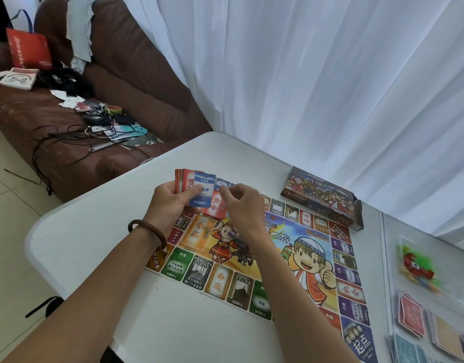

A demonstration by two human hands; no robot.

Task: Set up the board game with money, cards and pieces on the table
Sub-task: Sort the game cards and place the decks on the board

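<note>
While the left hand (pixel 170 205) grips a fanned stack of cards (pixel 183 179) over the far corner of the game board (pixel 312 260), thumb clamped on the blue card (pixel 203 192) on top, the right hand (pixel 242 205) pinches a red card (pixel 215 204) right beside it. The game box (pixel 322 203) sits just past the board, and blurry money piles (pixel 445 334) lie off to the right.

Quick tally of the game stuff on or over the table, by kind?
Game board: 1
Game box: 1
Bag of pieces: 1
Card stack in left hand: 1
Blurred paper piles, far right: 4
Total: 8
</note>
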